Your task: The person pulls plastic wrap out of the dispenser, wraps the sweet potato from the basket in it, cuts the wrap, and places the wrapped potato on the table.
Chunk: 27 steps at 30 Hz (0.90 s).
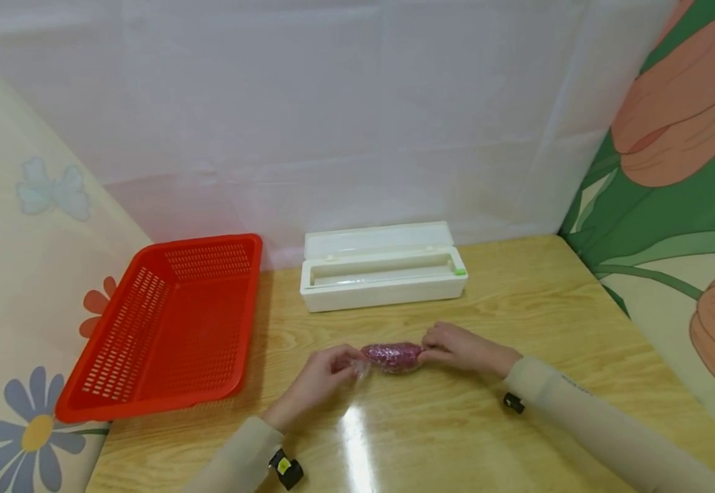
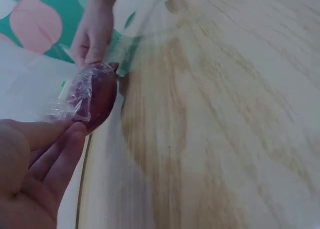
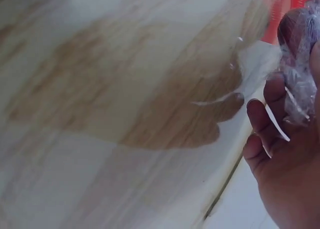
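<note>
A purple sweet potato [image 1: 393, 357] wrapped in clear cling film is held between my two hands over the table. My left hand [image 1: 328, 373] pinches its left end, where loose film [image 1: 362, 368] bunches below the fingertips. At the other end, my right hand [image 1: 456, 348] grips the gathered film. In the left wrist view the wrapped sweet potato [image 2: 95, 96] stretches from the left fingertips towards the right hand [image 2: 94, 41]. The right wrist view shows crumpled film [image 3: 300, 84] against the right hand [image 3: 290, 154], whose lower fingers are loosely bent.
Behind the hands stands a white cling film box [image 1: 385, 291], its lid [image 1: 379, 239] up and a green piece [image 1: 459, 272] at its right end. A red plastic basket [image 1: 249, 329] sits at the left. The wooden table [image 1: 518, 287] meets a pale curtain [image 1: 357, 137] at the back.
</note>
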Each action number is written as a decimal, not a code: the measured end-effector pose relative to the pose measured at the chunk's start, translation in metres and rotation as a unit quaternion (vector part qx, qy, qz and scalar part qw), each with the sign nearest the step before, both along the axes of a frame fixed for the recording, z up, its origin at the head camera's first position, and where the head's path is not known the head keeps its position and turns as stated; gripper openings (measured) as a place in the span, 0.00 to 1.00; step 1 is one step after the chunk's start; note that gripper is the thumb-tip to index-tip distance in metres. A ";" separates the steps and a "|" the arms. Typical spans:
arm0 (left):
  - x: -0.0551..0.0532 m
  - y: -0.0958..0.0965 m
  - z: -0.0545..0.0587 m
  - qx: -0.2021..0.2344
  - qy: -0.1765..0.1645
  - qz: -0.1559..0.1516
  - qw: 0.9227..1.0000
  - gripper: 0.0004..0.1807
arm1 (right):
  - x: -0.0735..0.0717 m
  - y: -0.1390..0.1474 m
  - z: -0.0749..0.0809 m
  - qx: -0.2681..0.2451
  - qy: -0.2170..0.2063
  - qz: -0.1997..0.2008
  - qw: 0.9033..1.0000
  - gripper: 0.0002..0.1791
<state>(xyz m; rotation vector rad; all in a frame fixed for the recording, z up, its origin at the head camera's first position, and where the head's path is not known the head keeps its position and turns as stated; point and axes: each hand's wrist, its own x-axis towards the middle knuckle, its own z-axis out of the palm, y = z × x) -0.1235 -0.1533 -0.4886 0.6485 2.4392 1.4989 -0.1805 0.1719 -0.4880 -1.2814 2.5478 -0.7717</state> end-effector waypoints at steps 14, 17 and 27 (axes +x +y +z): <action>-0.006 0.016 -0.012 0.008 0.088 0.003 0.996 0.12 | -0.002 -0.003 0.003 0.038 -0.021 0.011 0.999 0.14; -0.006 0.021 -0.014 0.006 0.101 0.019 0.995 0.14 | -0.003 -0.003 0.003 0.044 -0.017 0.012 0.999 0.15; -0.002 0.021 -0.018 -0.040 0.201 0.035 0.978 0.12 | -0.004 -0.004 0.005 0.035 -0.011 0.014 0.999 0.16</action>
